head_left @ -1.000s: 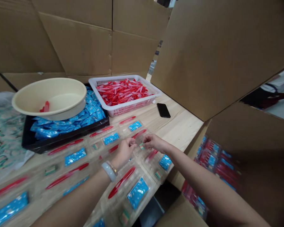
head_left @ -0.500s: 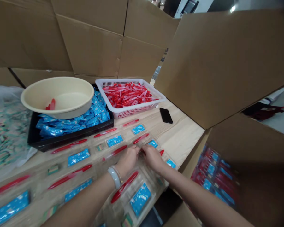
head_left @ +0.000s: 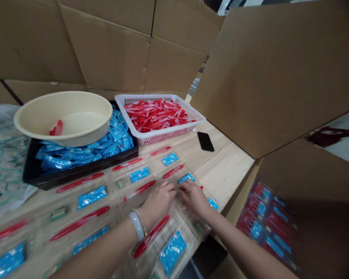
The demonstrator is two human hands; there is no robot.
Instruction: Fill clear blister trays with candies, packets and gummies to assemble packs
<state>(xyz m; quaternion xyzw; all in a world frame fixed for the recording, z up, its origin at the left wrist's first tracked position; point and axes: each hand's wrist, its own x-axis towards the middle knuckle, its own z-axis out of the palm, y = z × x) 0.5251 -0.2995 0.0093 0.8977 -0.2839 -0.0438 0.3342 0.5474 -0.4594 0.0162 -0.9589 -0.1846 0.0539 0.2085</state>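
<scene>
Both of my hands rest side by side on a clear plastic tray (head_left: 189, 186) lying on the wooden table (head_left: 227, 166). My left hand (head_left: 158, 201), with a pale bangle at the wrist, has its fingers curled down onto the plastic. The fingers of my right hand (head_left: 194, 197) are bent and press on the same tray, near a red pen and a blue sachet (head_left: 186, 178). Whether either hand pinches anything small I cannot make out. Several more clear trays (head_left: 104, 201), each with a red pen and a blue sachet, lie in rows across the table.
A white basket (head_left: 163, 133) of red pens stands at the back, beside a black tray (head_left: 75, 170) of blue sachets with a cream bowl (head_left: 64, 116) on top. A black phone (head_left: 205, 141) lies near the basket. An open carton (head_left: 267, 221) of filled packs sits at the right. Cardboard walls surround the table.
My hands came together and dropped from holding a small piece above the trays to pressing down on one tray. The camera tilted slightly.
</scene>
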